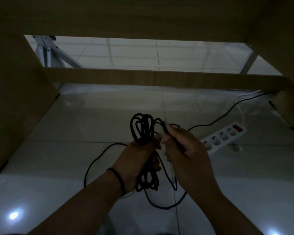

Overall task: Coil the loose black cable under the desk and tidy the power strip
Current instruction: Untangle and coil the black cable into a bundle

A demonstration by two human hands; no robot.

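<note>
Left hand (137, 160), a dark band on its wrist, is clenched around the bundled loops of the black cable (143, 131), held above the floor (58, 126) under the table (143, 14). Just right of the bundle, the right hand (185, 150) pinches one strand between its fingers (166, 131). Farther right, the white power strip (224, 138) lies on the floor, slack cable trailing past it.

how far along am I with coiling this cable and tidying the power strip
Done: several loops of cable are bundled in your left hand. In hand: your right hand pinches the next strand. Left: loose cable trails on the floor both ways, and the power strip lies untouched.
</note>
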